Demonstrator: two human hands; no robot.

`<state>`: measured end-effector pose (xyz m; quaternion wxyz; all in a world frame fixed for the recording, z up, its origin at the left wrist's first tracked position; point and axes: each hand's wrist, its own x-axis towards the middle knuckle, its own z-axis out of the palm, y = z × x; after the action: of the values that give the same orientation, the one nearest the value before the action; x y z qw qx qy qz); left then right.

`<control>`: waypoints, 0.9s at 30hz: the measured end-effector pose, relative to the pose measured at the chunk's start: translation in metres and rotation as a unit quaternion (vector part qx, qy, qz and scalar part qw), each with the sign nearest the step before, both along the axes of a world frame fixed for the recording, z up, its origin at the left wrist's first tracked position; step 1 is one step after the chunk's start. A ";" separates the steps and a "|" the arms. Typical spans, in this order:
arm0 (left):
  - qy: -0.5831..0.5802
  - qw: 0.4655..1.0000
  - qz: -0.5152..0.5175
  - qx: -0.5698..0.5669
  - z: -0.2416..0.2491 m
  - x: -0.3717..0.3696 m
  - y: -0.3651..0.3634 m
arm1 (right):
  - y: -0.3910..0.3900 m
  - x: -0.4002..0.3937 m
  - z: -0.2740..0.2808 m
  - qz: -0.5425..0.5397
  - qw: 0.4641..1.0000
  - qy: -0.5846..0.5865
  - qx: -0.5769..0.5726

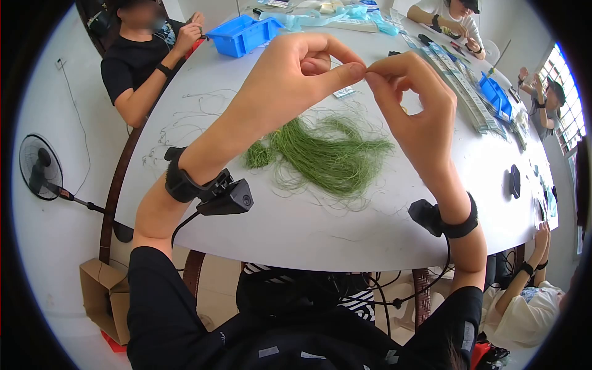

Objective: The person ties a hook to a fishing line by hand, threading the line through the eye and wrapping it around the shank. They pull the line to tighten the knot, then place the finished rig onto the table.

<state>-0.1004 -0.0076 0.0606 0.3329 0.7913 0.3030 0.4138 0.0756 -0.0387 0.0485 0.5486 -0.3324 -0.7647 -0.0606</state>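
Raised over the table, my left hand point(302, 65) is closed in a pinch, thumb against forefinger. My right hand point(416, 92) pinches too, and the fingertips of both hands meet. Whatever is between them is too fine to make out. Below lies a loose bundle of thin green strands point(327, 154), fanned out towards the right. A smaller green clump point(259, 154) sits at its left end. Several thin loose strands with curled ends point(179, 132) are spread on the table to the left. Each of my wrists wears a black strap, the left one with a small camera point(228, 197).
On the white table point(296, 234) stand a blue bin point(243, 37) at the back left and another blue bin point(495, 95) at the right. Long packaged strips point(459, 86) lie at the right. A black object point(515, 180) rests near the right edge. Several people sit around the table.
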 end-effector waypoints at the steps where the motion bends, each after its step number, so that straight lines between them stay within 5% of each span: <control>1: 0.003 1.000 0.003 0.001 0.001 -0.001 0.000 | 0.000 0.000 0.000 0.001 1.000 0.001 0.002; 27: -0.006 0.999 0.026 0.046 0.005 -0.002 -0.001 | 0.001 0.000 0.001 0.010 1.000 0.006 0.024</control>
<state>-0.1023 -0.0088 0.0658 0.2872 0.7951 0.3021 0.4405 0.0761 -0.0379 0.0500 0.5613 -0.3119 -0.7632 -0.0714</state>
